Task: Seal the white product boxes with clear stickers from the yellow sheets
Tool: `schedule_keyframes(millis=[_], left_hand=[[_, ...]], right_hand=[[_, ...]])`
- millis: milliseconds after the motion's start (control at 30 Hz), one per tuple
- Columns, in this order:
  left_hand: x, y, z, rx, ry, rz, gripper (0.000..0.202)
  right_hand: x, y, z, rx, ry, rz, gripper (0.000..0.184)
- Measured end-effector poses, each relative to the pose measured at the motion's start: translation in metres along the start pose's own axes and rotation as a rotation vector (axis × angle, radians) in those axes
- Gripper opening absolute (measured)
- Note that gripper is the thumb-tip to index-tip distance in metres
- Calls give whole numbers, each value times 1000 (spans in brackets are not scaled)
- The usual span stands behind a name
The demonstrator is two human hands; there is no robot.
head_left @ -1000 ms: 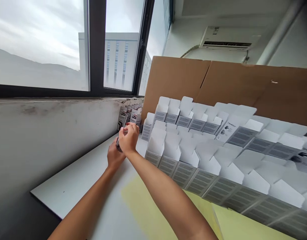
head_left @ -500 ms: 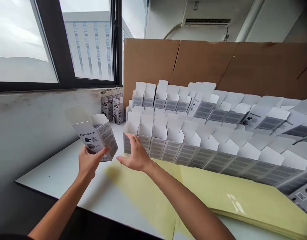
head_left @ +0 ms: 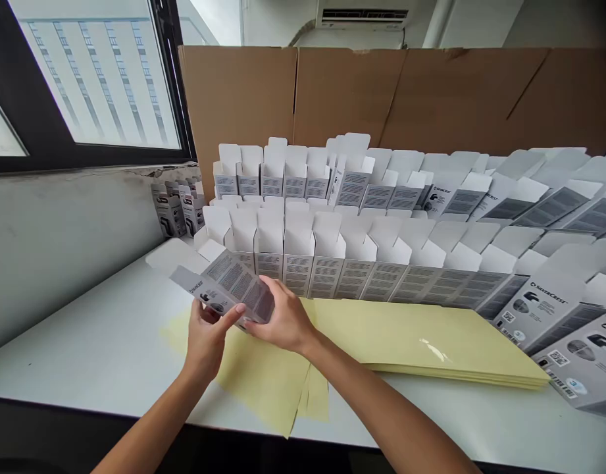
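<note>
A person's two bare hands work together at a white bench (head_left: 80, 336), closed on a white-and-grey SilverCrest cardboard carton (head_left: 231, 286) at lower centre of the frame. The left hand (head_left: 206, 342) cups the carton's near end from below, and the right hand (head_left: 283, 316) grips its other end, the fingers wrapped over the grey printed panel. The carton is tilted and nearly level, held just above the bench, with a white flap (head_left: 177, 257) reaching out toward the left.

Directly behind the hands, long rows of open white cartons (head_left: 303, 250) stand upright with their flaps raised, filling the frame's middle and right. Two larger SilverCrest cartons (head_left: 564, 322) lie angled at lower right. A neat stack of pale yellow paper sheets (head_left: 421, 342) rests on the bench to the right of the hands, and loose yellow sheets (head_left: 268, 375) lie beneath them.

Upright printed cartons (head_left: 177, 207) are grouped at the far left of the rows, below a dark-framed window (head_left: 100, 79) at upper left. A brown corrugated cardboard sheet (head_left: 332, 92) stands behind the rows.
</note>
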State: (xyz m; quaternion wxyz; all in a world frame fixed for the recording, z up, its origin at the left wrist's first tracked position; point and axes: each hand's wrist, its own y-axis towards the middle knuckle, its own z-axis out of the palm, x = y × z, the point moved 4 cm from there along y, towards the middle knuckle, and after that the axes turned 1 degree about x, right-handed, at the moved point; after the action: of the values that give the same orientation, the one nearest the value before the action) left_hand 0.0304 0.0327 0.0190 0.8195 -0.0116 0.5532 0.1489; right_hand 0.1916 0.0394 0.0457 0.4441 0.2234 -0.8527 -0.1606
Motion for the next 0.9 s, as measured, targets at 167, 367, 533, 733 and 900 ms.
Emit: schedule_keyframes(millis=[167,367,533,733,900], left_hand=[[-9,-1,-30,-292,96,311,81],[-36,-19,-16,-237,368,706,77],[-30,-36,30,23,323,826,74],[7,-65,94,590,351,256,8],[35,-69,134,663,385,-18,25]], right_hand=[[-13,-13,-25,90,-112,59,70],[-14,-11,-21,186,-190,69,61],[-24,-8,-20,332,-186,97,75],[-40,-7,-94,271,-34,154,28],[-82,-25,-148,172,-252,332,29]])
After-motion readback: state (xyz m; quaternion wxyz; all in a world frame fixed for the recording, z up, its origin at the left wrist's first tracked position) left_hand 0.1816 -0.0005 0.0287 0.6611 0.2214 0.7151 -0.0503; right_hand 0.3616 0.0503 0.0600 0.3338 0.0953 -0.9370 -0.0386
